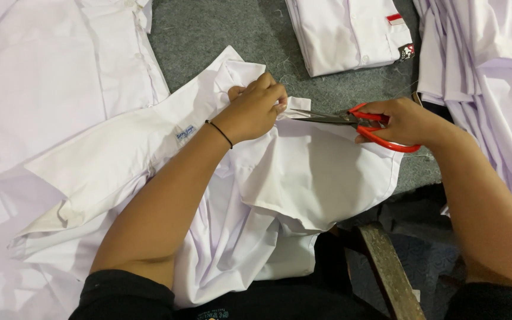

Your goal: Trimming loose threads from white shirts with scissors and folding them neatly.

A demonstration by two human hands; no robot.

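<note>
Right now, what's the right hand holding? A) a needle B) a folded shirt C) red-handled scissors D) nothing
C: the right hand has its fingers through the loops of the red-handled scissors, whose blades point at the fold of the white shirt that the left hand pinches.

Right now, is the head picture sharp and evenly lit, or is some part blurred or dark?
Head view: left hand, right hand, scissors and shirt are sharp and lit softly, without glare; the bottom edge below the wooden bar is dark.
</note>
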